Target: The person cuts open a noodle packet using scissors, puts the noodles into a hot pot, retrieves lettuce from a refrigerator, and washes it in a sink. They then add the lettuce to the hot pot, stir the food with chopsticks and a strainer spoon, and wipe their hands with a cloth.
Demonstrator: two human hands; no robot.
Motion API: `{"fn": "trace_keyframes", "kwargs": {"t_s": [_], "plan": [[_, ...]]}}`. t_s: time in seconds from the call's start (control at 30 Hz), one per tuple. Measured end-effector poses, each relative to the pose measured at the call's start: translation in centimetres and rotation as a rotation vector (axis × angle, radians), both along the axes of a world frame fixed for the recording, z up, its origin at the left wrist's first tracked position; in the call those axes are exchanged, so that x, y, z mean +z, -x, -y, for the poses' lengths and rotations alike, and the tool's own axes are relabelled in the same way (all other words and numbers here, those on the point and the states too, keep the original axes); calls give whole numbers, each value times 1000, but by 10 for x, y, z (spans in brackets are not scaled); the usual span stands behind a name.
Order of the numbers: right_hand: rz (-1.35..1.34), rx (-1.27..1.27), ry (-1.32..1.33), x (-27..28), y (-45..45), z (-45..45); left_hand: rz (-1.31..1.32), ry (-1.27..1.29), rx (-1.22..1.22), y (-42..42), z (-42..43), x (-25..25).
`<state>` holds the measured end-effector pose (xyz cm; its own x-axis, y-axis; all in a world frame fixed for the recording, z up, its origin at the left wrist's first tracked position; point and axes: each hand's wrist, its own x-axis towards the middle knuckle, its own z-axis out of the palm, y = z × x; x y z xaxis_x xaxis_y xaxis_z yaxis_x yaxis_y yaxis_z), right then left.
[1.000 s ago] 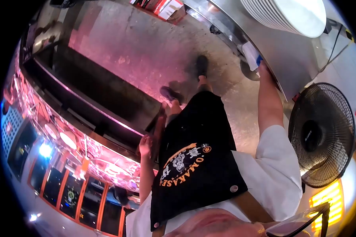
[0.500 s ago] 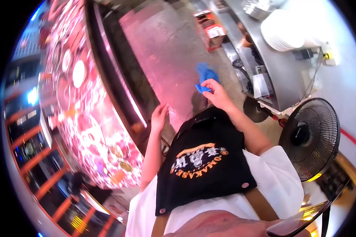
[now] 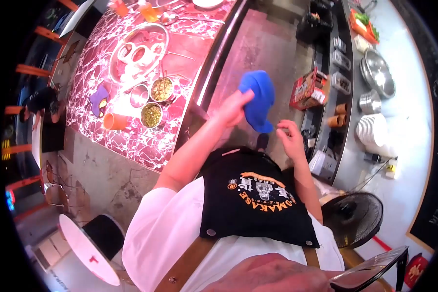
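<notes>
A blue cloth (image 3: 258, 100) hangs in folds from my left hand (image 3: 233, 108), out in front of the apron. The fingers of that hand are closed on its left edge. My right hand (image 3: 291, 140) is just right of the cloth's lower end, with its fingers loosely bent and apart and nothing visible in them. Below both hands is the black apron (image 3: 258, 194) with its printed logo.
To the left, a red marbled counter (image 3: 146, 141) bears a large round tray (image 3: 113, 68), pots of chopped food (image 3: 152, 115) and an orange cup (image 3: 115, 121). On the right are a red box (image 3: 309, 90), stacked white plates (image 3: 371, 130), steel bowls (image 3: 378, 73) and a fan (image 3: 353, 219).
The blue cloth has passed from my right hand to my left, which has come up and forward. My view has turned, showing more of the counter and the right-hand shelves.
</notes>
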<state>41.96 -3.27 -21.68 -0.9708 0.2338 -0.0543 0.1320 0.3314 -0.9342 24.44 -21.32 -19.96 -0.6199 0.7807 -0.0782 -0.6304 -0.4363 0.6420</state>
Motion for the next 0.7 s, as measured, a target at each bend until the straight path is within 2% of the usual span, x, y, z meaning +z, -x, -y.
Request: {"fn": "trace_keyframes", "kwargs": {"t_s": [0.03, 0.07, 0.1, 0.17, 0.23, 0.27, 0.3, 0.33, 0.37, 0.4, 0.43, 0.53, 0.57, 0.63, 0.67, 0.7], "plan": [[-97, -151, 63, -4, 15, -2, -180, 174, -132, -1, 8, 2], [-116, -211, 140, -4, 26, -2, -432, 429, -191, -9, 15, 35], [-144, -150, 124, -15, 38, -3, -630, 352, -57, -23, 15, 41], [-326, -122, 510, -33, 59, -7, -1203, 287, 130, -27, 15, 42], [-196, 58, 275, -20, 68, 0, -1242, 354, 209, -33, 14, 37], [-113, 143, 264, -20, 70, -2, -1258, 345, 247, -31, 15, 34], [-32, 214, 249, -20, 73, -7, -1155, 464, 206, -27, 20, 30], [-13, 212, 165, -3, 76, -4, -1055, 575, 154, -22, 26, 31], [6, 201, 87, 13, 79, -2, -883, 508, 149, -21, 35, 48], [-10, 165, 42, 16, 80, -11, -764, 611, 201, -15, 38, 36], [-34, 162, 37, 24, 86, -20, -791, 538, 290, -10, 45, 37], [-285, 147, -337, 61, 90, -42, -693, 519, 318, -7, 60, 56], [-274, 144, -398, 84, 88, -48, -652, 550, 295, -6, 62, 65], [-88, 150, -554, 124, 84, -70, -684, 552, 323, -20, 60, 108], [-93, 139, -546, 142, 81, -79, -667, 451, 359, -27, 57, 124], [-204, 138, -278, 158, 76, -86, -645, 351, 392, -32, 54, 137]]}}
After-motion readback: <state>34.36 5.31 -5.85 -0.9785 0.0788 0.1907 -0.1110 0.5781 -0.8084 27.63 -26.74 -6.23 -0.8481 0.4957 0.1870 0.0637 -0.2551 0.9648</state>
